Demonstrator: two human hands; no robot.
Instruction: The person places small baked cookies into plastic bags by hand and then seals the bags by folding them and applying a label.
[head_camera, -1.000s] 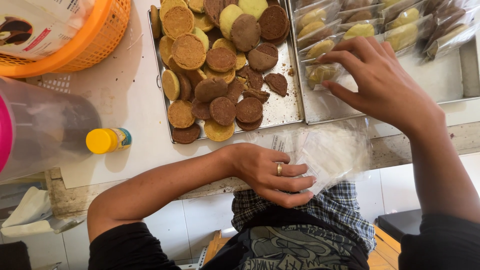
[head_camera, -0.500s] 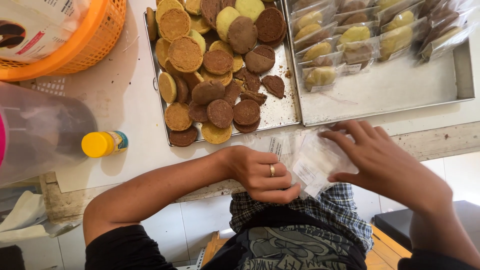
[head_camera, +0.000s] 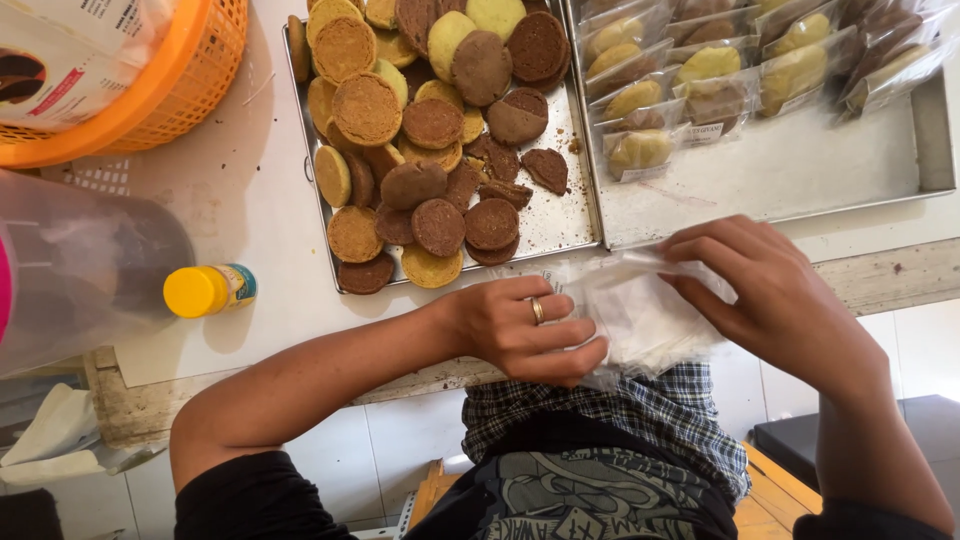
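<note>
My left hand (head_camera: 525, 330), with a ring on one finger, grips a stack of clear plastic bags (head_camera: 640, 315) at the counter's front edge. My right hand (head_camera: 765, 295) rests its fingertips on the top bag of that stack, pinching at its upper edge. Just beyond the hands sits a metal tray (head_camera: 560, 225) piled with round brown and yellow cookies (head_camera: 420, 150). To its right, a second metal tray (head_camera: 800, 170) holds several cookies sealed in clear bags (head_camera: 690, 80) along its far side.
An orange basket (head_camera: 170, 90) with a printed packet stands at the far left. A small bottle with a yellow cap (head_camera: 205, 290) lies on the white counter, beside a large translucent container (head_camera: 80, 270). Crumpled tissue (head_camera: 50, 435) lies below the counter edge.
My right hand has come back from the bagged cookies on the right tray to the stack of bags. The left hand has kept its hold on the stack.
</note>
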